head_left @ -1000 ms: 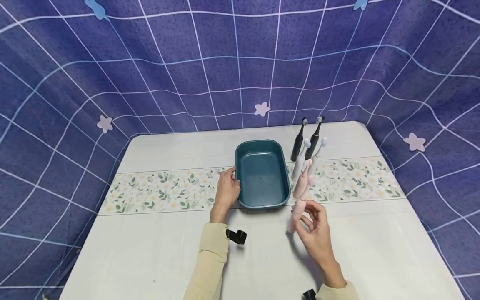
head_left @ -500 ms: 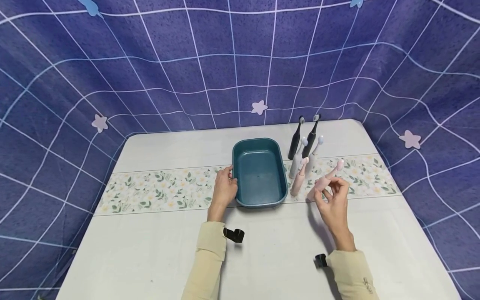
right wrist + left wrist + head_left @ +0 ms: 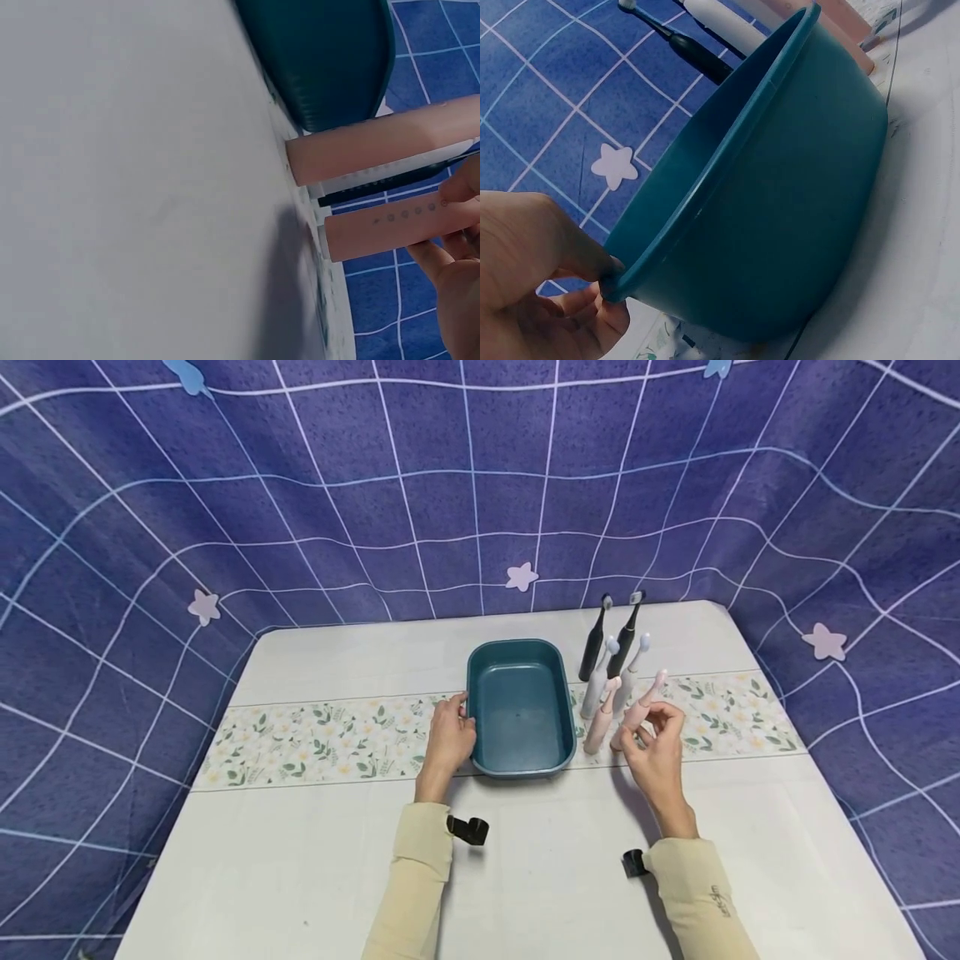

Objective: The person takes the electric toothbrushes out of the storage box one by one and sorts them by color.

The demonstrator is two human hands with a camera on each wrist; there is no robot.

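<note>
My left hand [image 3: 452, 735] pinches the left rim of a deep teal plastic basin [image 3: 522, 774]; the left wrist view shows the thumb over the rim [image 3: 697, 191] and fingers below it. Between thumb and fingers my right hand [image 3: 660, 756] holds a pink electric toothbrush [image 3: 636, 717], its head tilted up and to the right. A row of button marks shows on its handle [image 3: 367, 234]. Whether its base touches the table cannot be told. Just left of it a second pink electric toothbrush [image 3: 599, 731] stands upright, close to the basin's right side.
Behind the pink pair stand two white electric toothbrushes [image 3: 596, 692] and two black ones [image 3: 592, 649]. All are on a white tabletop [image 3: 322, 868] crossed by a floral strip [image 3: 315, 739]. A blue gridded curtain [image 3: 420, 510] hangs around the back and sides.
My right hand has carried the pink toothbrush from in front of the basin's right corner rightward and back, then slightly left, beside the other pink one. The left hand keeps its grip on the basin.
</note>
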